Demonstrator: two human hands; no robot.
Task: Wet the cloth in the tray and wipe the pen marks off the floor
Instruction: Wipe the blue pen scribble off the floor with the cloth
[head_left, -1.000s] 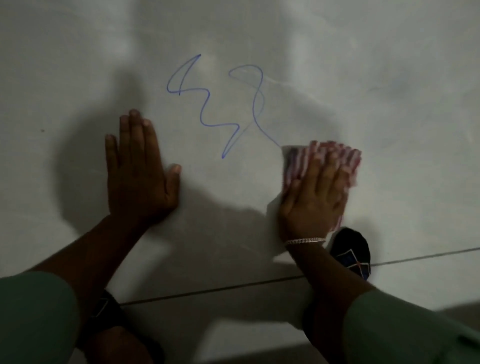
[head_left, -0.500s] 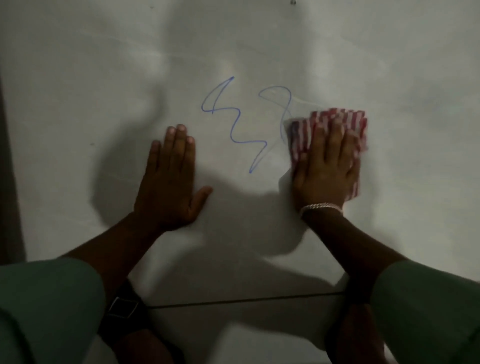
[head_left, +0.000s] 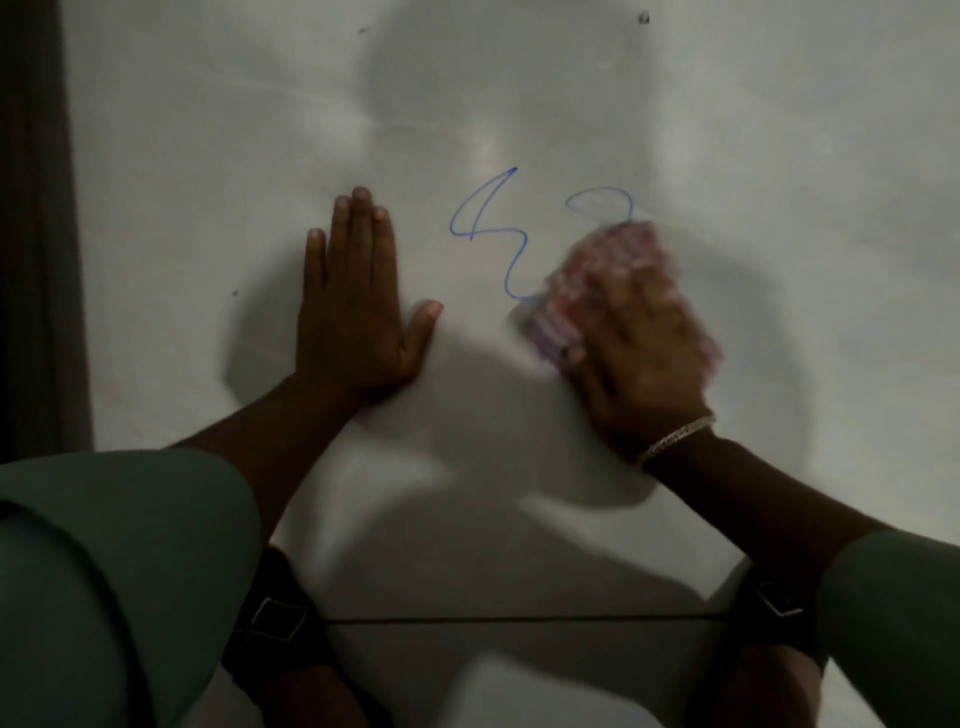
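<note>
1. At far left: dark vertical strip (head_left: 31, 218) along the frame edge, bordering the pale floor (head_left: 208, 156); nature of the strip not discernible.
2. Lower left: green sleeve (head_left: 114, 571), filling the corner; bare forearm emerging from it toward the floor.
3. Left of centre: left hand (head_left: 358, 306), flat on the floor, palm down, fingers straight and pressed together, thumb splayed to the right; nothing held under it.
4. Below, near the bottom edge: dark footwear (head_left: 275, 623) with a pale diamond-shaped emblem, not legible; thin dark tile joint (head_left: 519, 618) running horizontally beside it.
5. Centre: blue pen marks (head_left: 511, 249), a looping zigzag stroke, between the two hands; a second, fainter loop to its right, its lower end reaching the cloth. Scribble only, no readable letters or words.
6. Right of centre: cloth (head_left: 566, 306), red-and-white striped, blurred by motion, lying on the floor over the lower right part of the pen marks; no label or print readable.
7. On top of the cloth: right hand (head_left: 639, 338), spread flat, palm pressing the cloth to the floor, fingers extended rather than curled; also blurred.
8. At the right wrist: silver-coloured chain bracelet (head_left: 675, 439).
9. Lower right: second green sleeve and dark footwear, partly cut by the frame.
10. Across the floor generally: soft shadows of arms and head; a few small dark specks near the top edge.
</note>
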